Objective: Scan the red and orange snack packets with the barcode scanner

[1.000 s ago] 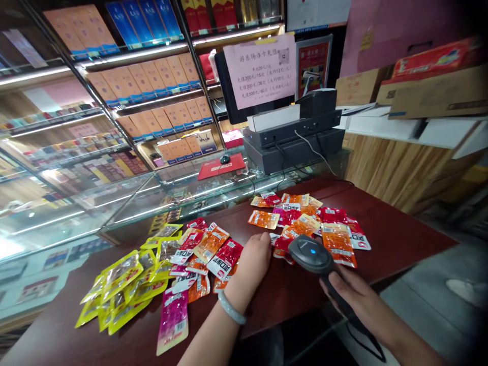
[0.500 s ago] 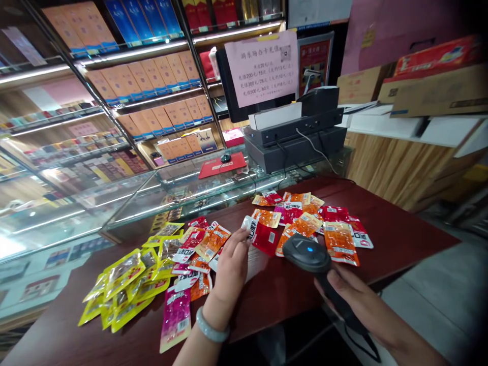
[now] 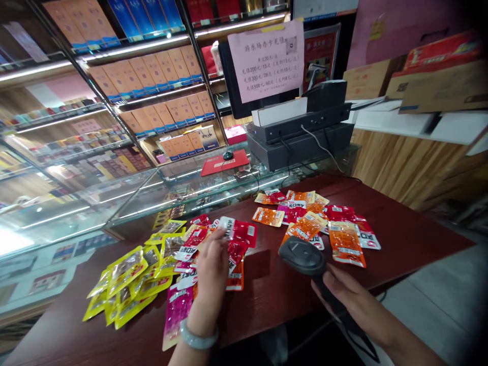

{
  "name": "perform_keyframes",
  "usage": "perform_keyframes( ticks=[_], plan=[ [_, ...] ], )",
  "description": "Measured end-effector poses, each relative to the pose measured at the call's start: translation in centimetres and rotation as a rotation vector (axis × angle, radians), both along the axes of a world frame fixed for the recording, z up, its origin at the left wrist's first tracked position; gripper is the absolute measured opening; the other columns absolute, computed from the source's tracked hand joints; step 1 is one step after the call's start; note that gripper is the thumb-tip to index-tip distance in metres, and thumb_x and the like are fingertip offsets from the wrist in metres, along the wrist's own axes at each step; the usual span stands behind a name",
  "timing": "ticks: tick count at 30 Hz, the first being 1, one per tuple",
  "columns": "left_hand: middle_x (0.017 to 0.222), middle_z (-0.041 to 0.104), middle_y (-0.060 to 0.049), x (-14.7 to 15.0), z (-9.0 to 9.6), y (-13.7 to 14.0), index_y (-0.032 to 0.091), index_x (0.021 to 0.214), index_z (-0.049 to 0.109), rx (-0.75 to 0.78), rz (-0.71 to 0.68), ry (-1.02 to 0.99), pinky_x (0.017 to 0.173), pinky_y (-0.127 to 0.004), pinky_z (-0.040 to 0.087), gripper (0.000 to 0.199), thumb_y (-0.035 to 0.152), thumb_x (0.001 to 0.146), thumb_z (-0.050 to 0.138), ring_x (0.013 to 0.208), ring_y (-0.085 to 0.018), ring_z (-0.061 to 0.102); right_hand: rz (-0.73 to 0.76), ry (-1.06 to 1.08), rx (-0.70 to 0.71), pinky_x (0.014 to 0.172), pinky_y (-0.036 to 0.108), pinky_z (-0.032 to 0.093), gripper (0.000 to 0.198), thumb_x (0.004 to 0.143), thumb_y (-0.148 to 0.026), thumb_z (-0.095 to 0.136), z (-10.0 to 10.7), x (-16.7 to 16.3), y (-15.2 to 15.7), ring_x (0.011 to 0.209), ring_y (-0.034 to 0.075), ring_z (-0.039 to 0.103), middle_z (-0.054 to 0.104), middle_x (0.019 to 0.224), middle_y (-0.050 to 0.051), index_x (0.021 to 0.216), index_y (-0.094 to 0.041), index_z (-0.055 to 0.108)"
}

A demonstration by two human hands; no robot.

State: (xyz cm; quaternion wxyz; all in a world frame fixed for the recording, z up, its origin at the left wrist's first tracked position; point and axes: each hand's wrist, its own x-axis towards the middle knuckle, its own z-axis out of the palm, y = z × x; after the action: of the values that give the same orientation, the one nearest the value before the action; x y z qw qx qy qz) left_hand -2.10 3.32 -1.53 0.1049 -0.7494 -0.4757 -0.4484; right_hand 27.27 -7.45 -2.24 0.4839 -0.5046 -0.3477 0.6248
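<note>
My left hand point(image 3: 213, 262), with a pale bangle on its wrist, pinches the white end of a red snack packet point(image 3: 244, 232). The packet is over the middle pile, where a purple packet point(image 3: 178, 307) and other red and orange ones lie partly hidden by the hand. My right hand point(image 3: 343, 287) is wrapped round the handle of a black barcode scanner point(image 3: 303, 254). The scanner's head points left, near the right-hand pile of orange and red packets point(image 3: 345, 243). Left of the middle pile lies a heap of yellow-edged packets point(image 3: 133, 279).
A dark red tabletop point(image 3: 263, 300) bears the packets. Behind it is a glass counter point(image 3: 183, 178) with a mouse point(image 3: 227, 155) on a red mat. A cash drawer point(image 3: 301, 145) and a screen with a pink notice point(image 3: 267, 63) stand behind. Cartons point(image 3: 442, 89) sit at right.
My left hand has moved left with the red packet, from beside the right-hand pile to over the middle pile. The blue light on the scanner no longer shows.
</note>
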Motion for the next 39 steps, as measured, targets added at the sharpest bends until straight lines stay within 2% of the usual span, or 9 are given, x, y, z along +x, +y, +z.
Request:
perform_keyframes(
  ticks=[3,6,9,14,18,22,26,31,39],
  plan=[
    [0.117,0.067,-0.007,-2.2,1.0,-0.4,0.022,0.087,0.064,0.028,0.269,0.009,0.101,-0.048,0.048,0.012,0.017,0.089,0.054,0.114,-0.025,0.062,0.002,0.016,0.004,0.047,0.024,0.043,0.058,0.076,-0.071,0.07,-0.5,0.4,0.3,0.048,0.014,0.051,0.057,0.06,-0.004,0.11,-0.024,0.071],
    [0.121,0.064,-0.007,-2.3,1.8,-0.7,0.024,0.089,0.067,0.079,0.504,0.015,0.11,-0.057,0.036,0.011,0.02,0.087,0.057,0.121,-0.03,0.055,-0.017,0.02,0.006,0.044,0.022,0.039,0.055,0.077,-0.069,0.07,-1.0,0.8,0.6,0.048,0.013,0.052,0.058,0.06,-0.004,0.108,-0.023,0.07],
    [0.122,0.064,-0.006,0.4,1.7,0.4,0.025,0.092,0.068,-0.002,0.378,0.067,0.11,-0.053,0.036,0.013,0.021,0.088,0.056,0.121,-0.029,0.054,-0.07,0.026,-0.052,0.044,0.023,0.04,0.061,0.074,-0.071,0.07,-1.2,1.0,0.9,0.051,0.016,0.056,0.064,0.065,-0.001,0.113,-0.025,0.068],
    [0.122,0.067,-0.007,6.7,0.2,6.3,0.024,0.121,0.063,-0.367,0.069,0.253,0.105,-0.039,0.044,0.032,0.025,0.09,0.057,0.116,-0.025,0.058,-0.063,0.021,-0.067,0.046,0.025,0.037,0.062,0.072,-0.075,0.07,-1.1,0.8,1.3,0.05,0.015,0.053,0.061,0.064,-0.002,0.107,-0.024,0.068],
    [0.141,0.054,-0.012,10.0,-0.7,11.1,0.023,0.143,0.047,-0.596,0.067,0.492,0.108,-0.039,0.04,0.051,0.027,0.093,0.051,0.13,-0.025,0.05,-0.031,0.024,-0.055,0.046,0.022,0.033,0.06,0.073,-0.076,0.068,-1.0,0.6,1.4,0.049,0.012,0.049,0.056,0.062,-0.005,0.099,-0.022,0.065],
    [0.138,0.054,-0.014,10.8,-0.7,13.3,0.026,0.135,0.054,-0.717,0.096,0.577,0.099,-0.044,0.044,0.056,0.044,0.083,0.065,0.127,-0.033,0.052,-0.001,0.022,-0.046,0.046,0.02,0.032,0.06,0.074,-0.077,0.066,-1.0,0.6,1.5,0.047,0.009,0.047,0.055,0.062,-0.006,0.094,-0.021,0.062],
    [0.13,0.059,-0.017,9.9,-0.6,12.6,0.019,0.118,0.058,-0.758,0.113,0.617,0.098,-0.042,0.043,0.063,0.054,0.07,0.077,0.124,-0.033,0.054,-0.011,0.013,-0.017,0.046,0.021,0.033,0.06,0.078,-0.075,0.064,-1.2,0.9,1.7,0.049,0.01,0.048,0.055,0.062,-0.006,0.104,-0.021,0.064],
    [0.103,0.071,-0.01,8.2,-0.7,8.9,0.019,0.115,0.053,-0.776,0.108,0.554,0.087,-0.037,0.045,0.059,0.057,0.075,0.073,0.102,-0.03,0.068,0.006,-0.002,0.014,0.048,0.022,0.037,0.059,0.078,-0.075,0.064,-1.0,0.6,1.9,0.052,0.012,0.048,0.055,0.063,-0.005,0.102,-0.021,0.066],
    [0.104,0.072,-0.009,6.8,-0.7,5.3,0.019,0.112,0.052,-0.722,0.052,0.452,0.085,-0.033,0.043,0.047,0.047,0.079,0.072,0.102,-0.028,0.068,0.002,-0.049,0.031,0.048,0.025,0.041,0.055,0.077,-0.074,0.065,-0.4,-0.9,2.1,0.054,0.016,0.051,0.055,0.063,-0.003,0.096,-0.022,0.069]
  ],
)
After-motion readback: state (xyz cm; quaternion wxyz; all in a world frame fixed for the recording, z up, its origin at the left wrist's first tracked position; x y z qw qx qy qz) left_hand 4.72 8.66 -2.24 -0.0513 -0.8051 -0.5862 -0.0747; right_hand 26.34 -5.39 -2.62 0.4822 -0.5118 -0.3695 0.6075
